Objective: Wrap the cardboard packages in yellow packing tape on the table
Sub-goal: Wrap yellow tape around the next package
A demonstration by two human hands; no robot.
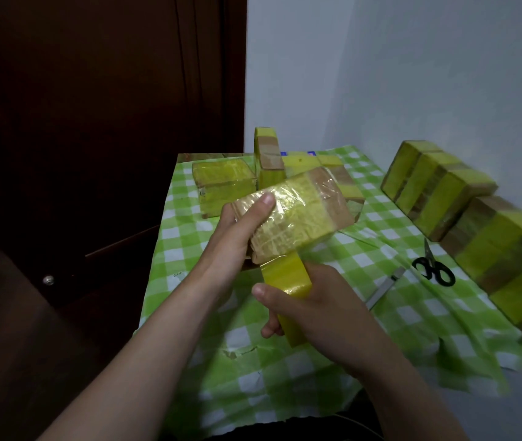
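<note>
1. Head view: your left hand [240,230] is gripping a blocky cardboard package [301,214], its wrapped surface glossy and crinkled.
2. Your right hand [313,310], just below it, is clutching the smooth yellow tape roll [288,281].

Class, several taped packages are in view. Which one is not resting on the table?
The package gripped in the left hand, raised above the cloth and joined by tape to the roll in the right hand. All others rest on it.
</note>
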